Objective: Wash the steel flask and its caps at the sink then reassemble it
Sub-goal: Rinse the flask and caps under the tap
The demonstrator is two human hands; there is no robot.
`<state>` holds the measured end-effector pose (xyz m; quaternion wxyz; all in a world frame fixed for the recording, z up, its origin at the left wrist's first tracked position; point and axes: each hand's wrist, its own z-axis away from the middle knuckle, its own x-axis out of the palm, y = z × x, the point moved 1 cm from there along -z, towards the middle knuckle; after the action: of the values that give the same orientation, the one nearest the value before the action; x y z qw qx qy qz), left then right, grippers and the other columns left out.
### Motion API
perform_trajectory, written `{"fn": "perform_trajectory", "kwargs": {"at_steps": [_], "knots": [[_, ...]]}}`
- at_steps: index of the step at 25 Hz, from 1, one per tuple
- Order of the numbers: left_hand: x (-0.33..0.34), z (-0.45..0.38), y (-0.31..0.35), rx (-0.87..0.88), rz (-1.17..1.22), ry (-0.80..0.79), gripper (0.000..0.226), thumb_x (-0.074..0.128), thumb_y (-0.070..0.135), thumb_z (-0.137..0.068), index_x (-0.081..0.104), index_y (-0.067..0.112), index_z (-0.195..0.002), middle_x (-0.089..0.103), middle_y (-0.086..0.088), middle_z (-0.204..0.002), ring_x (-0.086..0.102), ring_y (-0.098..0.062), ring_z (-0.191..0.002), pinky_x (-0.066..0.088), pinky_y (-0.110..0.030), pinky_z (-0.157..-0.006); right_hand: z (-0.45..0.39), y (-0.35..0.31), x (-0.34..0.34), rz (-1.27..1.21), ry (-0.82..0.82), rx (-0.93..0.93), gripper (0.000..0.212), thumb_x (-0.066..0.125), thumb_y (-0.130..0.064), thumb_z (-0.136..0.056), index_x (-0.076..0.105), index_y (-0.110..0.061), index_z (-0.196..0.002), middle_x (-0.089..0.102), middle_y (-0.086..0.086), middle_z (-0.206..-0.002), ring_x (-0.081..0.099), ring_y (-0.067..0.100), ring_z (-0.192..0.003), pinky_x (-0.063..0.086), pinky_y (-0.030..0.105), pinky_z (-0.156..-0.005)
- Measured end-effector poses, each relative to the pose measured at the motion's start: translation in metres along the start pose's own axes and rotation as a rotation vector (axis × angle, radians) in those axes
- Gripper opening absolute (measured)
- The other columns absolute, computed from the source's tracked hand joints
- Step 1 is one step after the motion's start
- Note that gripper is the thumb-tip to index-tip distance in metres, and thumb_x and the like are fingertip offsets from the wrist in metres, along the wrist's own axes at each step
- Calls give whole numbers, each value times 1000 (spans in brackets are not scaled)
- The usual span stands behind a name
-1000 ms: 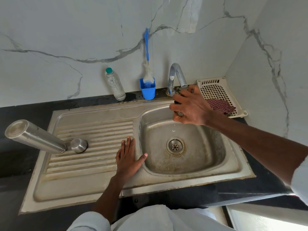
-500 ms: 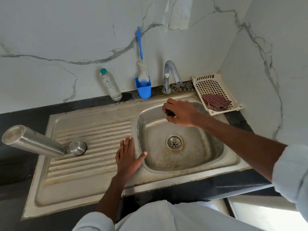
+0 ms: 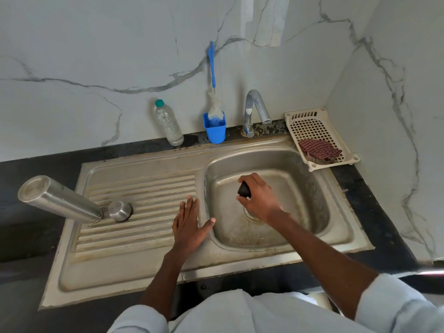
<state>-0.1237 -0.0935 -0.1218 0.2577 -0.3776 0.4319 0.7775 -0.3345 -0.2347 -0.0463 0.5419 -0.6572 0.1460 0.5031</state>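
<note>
We see a steel sink (image 3: 134, 267) unit, drainboard under and left of our left hand (image 3: 188, 227), basin under our right hand (image 3: 260, 200). Steel flask (image 3: 60, 199) lies tilted at the drainboard's far left edge, well left of the left hand, base toward us, mouth end down on the ribs. Steel cap (image 3: 120, 211) sits on the ribs touching or just beside the flask mouth, between flask and left hand. Left hand is flat, fingers straight and together, thumb spread out, palm pressed on the drainboard at the basin rim. Right hand hovers over the basin above the drain, fingers curled round a small black cap (image 3: 244, 190), cap poking out at the fingertips. Behind the right hand: chrome tap (image 3: 254, 109), no water visible. Right of that hand, a cream plastic basket (image 3: 310, 121) with a red checked cloth (image 3: 320, 150) in it. Behind the left hand by the wall: clear water bottle (image 3: 169, 126), blue cup (image 3: 214, 131) holding a blue-handled bottle brush (image 3: 212, 68).
</note>
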Motion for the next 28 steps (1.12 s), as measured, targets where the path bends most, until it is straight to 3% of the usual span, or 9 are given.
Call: {"fn": "perform_trajectory", "kwargs": {"at_steps": [4,6,8,10,12,15,19,23,28], "knots": [[-11,-5,-2,-9,86,-25,80,53,62,-101,14,38,-167,-7,18,-174,-9,-9,-161,4,-44,-130,14,2,18,-47,-26,100,55,80,-38,-86,55,-29,-135,57,-6,-130,64,19,-110,54,41,-95],[-16,-2,-9,11,297,-5,68,63,57,-98,34,45,-159,22,15,-172,29,-12,-157,31,-49,-125,14,0,24,-91,-22,121,54,79,-38,-88,56,-27,-136,58,-5,-131,64,19,-107,53,36,-93],[-23,9,-19,37,569,67,58,73,46,-96,49,44,-149,50,10,-153,59,-3,-128,53,-35,-106,14,-6,27,-114,-64,179,54,81,-41,-86,61,-27,-134,63,-6,-129,63,17,-112,48,29,-92],[-31,26,-33,86,476,280,51,74,30,-98,57,28,-146,56,6,-144,56,4,-119,42,-13,-103,17,-20,29,-181,-11,184,55,83,-44,-83,64,-30,-132,63,-9,-121,59,13,-112,45,26,-92],[-43,36,-52,90,388,456,42,72,16,-98,63,20,-138,60,1,-138,53,0,-117,37,-7,-102,17,-46,36,-254,1,131,56,86,-41,-81,66,-31,-132,61,-7,-115,54,13,-111,46,28,-96],[-59,52,-85,21,305,577,30,64,10,-98,70,19,-126,68,0,-127,60,-19,-118,47,-33,-107,9,-87,62,-430,24,73,56,90,-28,-78,66,-26,-128,68,-7,-118,62,12,-110,51,30,-98],[-64,72,-131,-207,152,559,30,62,10,-98,71,12,-126,69,-6,-133,63,-31,-125,46,-42,-108,-7,-147,104,-507,-34,-55,55,89,-17,-77,66,-25,-126,63,-8,-121,62,9,-107,53,29,-95],[-71,83,-149,-197,60,422,46,59,14,-99,62,16,-145,54,-1,-157,49,-25,-146,39,-43,-120,-21,-196,141,-402,-95,-123,51,85,-24,-82,60,-30,-126,63,-13,-127,61,11,-110,51,30,-92],[-85,80,-153,-257,-1,358,45,52,35,-103,58,34,-148,54,8,-156,59,-22,-135,46,-40,-111,-44,-220,171,-208,-148,-135,53,77,-24,-88,55,-28,-137,58,-8,-138,61,23,-118,54,43,-94]]}}
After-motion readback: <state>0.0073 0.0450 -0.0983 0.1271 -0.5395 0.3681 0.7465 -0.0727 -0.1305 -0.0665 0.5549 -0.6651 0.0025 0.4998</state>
